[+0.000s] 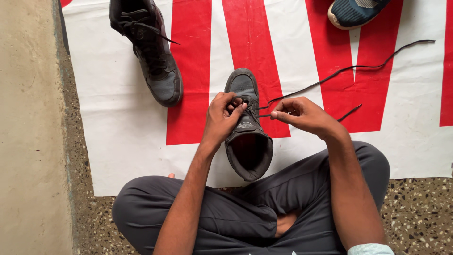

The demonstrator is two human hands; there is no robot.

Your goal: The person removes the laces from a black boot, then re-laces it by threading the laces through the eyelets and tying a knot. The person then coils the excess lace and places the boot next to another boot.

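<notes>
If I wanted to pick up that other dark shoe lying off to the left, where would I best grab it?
Probably at the open collar of the dark shoe, at its far end. It lies with the toe pointing toward the person and its laces loose on top, so reaching from above and hooking the fingers into the opening looks like the firmest hold. The rounded toe gives less to grasp.

One head-worn camera looks steeply down, close over the lap.

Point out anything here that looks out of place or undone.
The black shoe between the left hand and right hand is mostly unlaced: its long lace trails loose across the red and white mat. The other black shoe lies askew.
</notes>
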